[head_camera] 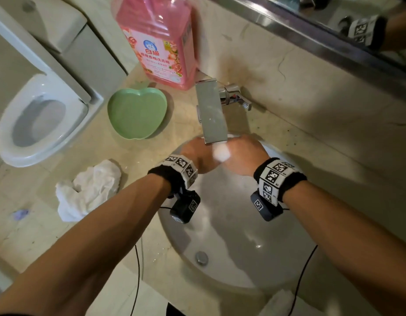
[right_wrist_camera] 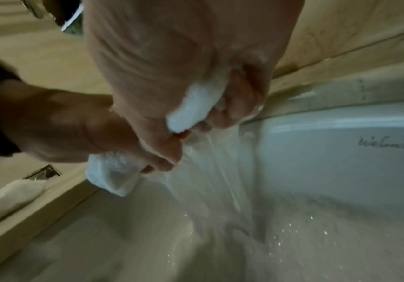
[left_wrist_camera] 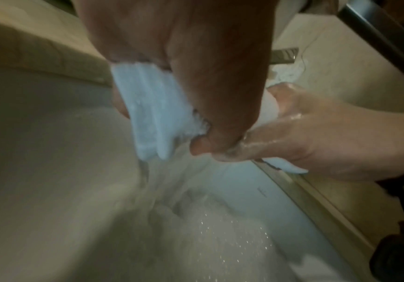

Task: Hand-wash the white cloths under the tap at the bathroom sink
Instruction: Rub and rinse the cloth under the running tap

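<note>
Between the curled fingers of both hands, directly under the tap: one white cloth, bunched, soaked, water streaming off it into the sink. Left hand clenched round one end; right hand clenched round the other. Step, by judgement: wringing or rubbing in the rinse. Second cloth lies crumpled on the counter, well left of the fingers. Next move likely calls for opposed twisting, then swapping cloths.

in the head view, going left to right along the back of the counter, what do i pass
toilet → green apple-shaped dish → pink detergent bottle → tap
</note>
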`<control>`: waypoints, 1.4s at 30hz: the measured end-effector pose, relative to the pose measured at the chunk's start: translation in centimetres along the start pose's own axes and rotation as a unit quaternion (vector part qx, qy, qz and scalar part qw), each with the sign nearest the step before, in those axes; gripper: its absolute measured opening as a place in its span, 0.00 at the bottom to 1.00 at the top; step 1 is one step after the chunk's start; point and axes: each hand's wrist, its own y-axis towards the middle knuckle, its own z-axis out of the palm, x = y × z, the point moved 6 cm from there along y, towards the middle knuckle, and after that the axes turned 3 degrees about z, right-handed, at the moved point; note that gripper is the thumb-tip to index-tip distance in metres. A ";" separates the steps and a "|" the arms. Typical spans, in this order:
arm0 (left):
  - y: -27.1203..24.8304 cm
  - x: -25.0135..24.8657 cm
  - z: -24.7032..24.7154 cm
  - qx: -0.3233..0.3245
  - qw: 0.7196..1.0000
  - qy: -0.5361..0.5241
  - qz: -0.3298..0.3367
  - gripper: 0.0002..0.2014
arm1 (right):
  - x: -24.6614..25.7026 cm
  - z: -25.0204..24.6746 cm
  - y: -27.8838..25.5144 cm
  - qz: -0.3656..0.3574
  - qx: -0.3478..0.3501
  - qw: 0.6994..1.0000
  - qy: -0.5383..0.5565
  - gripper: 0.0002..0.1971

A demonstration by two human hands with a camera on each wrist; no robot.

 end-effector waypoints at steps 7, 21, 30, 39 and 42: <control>-1.8 1.9 -0.6 -0.007 0.982 -0.177 0.061 0.36 | 1.1 -1.2 -0.3 -0.092 0.078 0.988 0.100 0.25; -4.5 2.9 -0.9 -0.138 0.958 -0.235 0.093 0.17 | 2.1 -1.5 -1.5 0.035 -0.084 0.966 0.241 0.38; -3.6 2.2 -1.0 -0.108 0.945 -0.299 0.075 0.18 | 0.5 -0.3 -2.8 0.036 -0.001 0.946 0.322 0.25; -2.9 2.0 -2.4 -0.091 0.940 -0.317 0.086 0.23 | -3.9 1.0 -3.2 0.123 -0.004 0.888 0.443 0.12; -3.2 2.0 -2.1 -0.081 0.974 -0.196 0.076 0.25 | -4.0 1.7 -3.4 0.125 0.015 0.906 0.404 0.15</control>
